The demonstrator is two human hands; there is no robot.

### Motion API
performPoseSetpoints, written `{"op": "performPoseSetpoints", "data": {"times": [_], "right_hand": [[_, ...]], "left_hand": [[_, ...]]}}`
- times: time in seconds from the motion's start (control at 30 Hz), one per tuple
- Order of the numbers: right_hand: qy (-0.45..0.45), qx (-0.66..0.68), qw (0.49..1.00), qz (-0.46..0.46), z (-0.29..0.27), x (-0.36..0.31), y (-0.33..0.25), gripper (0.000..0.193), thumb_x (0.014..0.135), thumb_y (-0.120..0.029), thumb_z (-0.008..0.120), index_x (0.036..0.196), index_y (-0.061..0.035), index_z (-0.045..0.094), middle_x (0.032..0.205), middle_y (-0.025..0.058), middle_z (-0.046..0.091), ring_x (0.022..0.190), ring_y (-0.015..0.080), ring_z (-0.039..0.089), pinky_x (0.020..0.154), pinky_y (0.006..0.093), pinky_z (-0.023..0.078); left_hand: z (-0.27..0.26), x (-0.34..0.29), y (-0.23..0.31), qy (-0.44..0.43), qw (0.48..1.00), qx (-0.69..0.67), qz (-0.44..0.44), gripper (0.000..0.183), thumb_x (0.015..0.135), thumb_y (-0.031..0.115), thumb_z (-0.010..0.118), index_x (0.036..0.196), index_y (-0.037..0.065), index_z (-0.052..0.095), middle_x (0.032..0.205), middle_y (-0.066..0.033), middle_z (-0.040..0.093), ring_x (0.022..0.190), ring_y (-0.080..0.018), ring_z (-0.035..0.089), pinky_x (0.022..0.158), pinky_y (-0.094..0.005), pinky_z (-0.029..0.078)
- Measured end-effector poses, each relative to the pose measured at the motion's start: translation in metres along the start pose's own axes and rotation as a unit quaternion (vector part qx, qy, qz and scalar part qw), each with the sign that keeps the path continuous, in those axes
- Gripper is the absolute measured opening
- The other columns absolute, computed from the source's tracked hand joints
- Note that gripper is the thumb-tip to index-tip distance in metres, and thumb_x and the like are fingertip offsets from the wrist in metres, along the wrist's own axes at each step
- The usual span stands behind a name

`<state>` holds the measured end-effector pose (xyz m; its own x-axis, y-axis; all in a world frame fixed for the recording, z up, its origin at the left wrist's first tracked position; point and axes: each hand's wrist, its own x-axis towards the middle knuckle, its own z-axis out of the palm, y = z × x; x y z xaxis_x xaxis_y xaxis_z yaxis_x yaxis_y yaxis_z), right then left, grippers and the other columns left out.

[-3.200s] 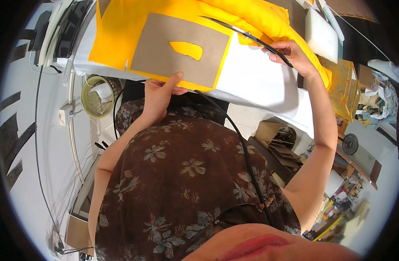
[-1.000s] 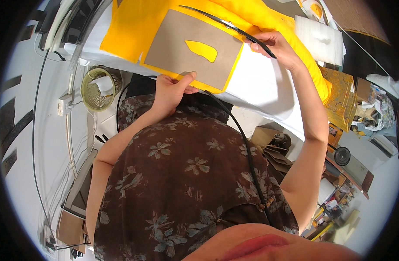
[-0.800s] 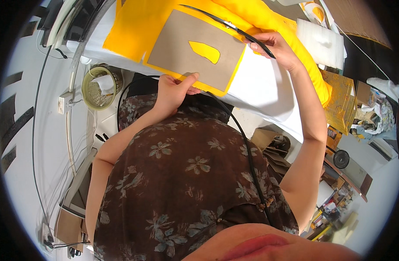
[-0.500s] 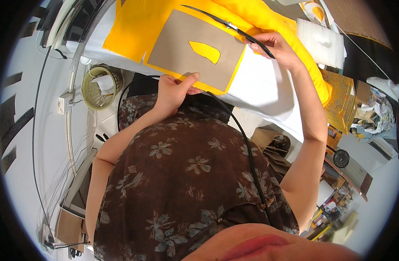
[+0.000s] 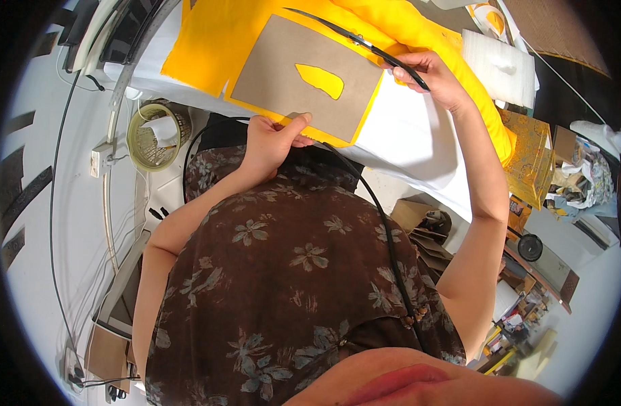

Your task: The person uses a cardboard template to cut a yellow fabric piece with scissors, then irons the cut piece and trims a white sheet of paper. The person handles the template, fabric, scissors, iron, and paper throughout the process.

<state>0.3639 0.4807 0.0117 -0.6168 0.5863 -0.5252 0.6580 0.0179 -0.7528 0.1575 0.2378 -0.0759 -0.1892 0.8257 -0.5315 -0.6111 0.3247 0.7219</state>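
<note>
A grey-brown rectangular board [image 5: 276, 74] lies on yellow fabric [image 5: 209, 40], with a narrow yellow margin showing along its edges. Through a pointed cutout in its middle, yellow [image 5: 322, 81] shows. My left hand [image 5: 273, 142] pinches the board's near edge together with the fabric, thumb on top. My right hand [image 5: 435, 78] grips the black handles of a pair of scissors [image 5: 354, 38]. Their long blades lie along the board's far edge, pointing to the far left; they look nearly closed. Fabric partly hides the fingers of the right hand.
White cloth [image 5: 418, 142] covers the table under the fabric. A rolled yellow length [image 5: 483, 111] runs along the right, beside a white foam block [image 5: 500, 66]. At the left below the table stands a green basket [image 5: 136, 145]. A black cable [image 5: 374, 196] crosses my front.
Almost nothing differs. The board, fabric and scissors have shifted very slightly to the right; both hands keep their hold.
</note>
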Motion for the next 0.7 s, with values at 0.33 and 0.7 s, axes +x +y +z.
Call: {"op": "performPoseSetpoints", "data": {"times": [0.33, 0.7], "right_hand": [[-0.034, 0.026, 0.999, -0.005, -0.0047, -0.0064, 0.0057, 0.049, 0.087, -0.04, 0.077, 0.117, -0.002, 0.073, 0.068, -0.0099, 0.047, 0.058, 0.0009, 0.037, 0.051, 0.0179, 0.025], [-0.036, 0.024, 0.999, -0.017, -0.001, -0.0063, 0.0072, 0.046, 0.087, -0.035, 0.078, 0.118, -0.0011, 0.072, 0.067, -0.0104, 0.046, 0.056, 0.0008, 0.036, 0.05, 0.0183, 0.024]], "left_hand": [[0.0009, -0.0016, 0.0004, -0.001, 1.0, -0.001, 0.005, 0.021, 0.09, 0.014, 0.073, 0.094, -0.006, 0.071, 0.084, -0.0113, 0.072, 0.065, -0.0148, 0.069, 0.063, -0.0249, 0.058], [0.0015, -0.0007, -0.0001, 0.007, 1.0, -0.002, 0.009, 0.021, 0.09, 0.014, 0.073, 0.094, -0.006, 0.071, 0.084, -0.012, 0.073, 0.065, -0.0146, 0.069, 0.063, -0.0246, 0.058]]}}
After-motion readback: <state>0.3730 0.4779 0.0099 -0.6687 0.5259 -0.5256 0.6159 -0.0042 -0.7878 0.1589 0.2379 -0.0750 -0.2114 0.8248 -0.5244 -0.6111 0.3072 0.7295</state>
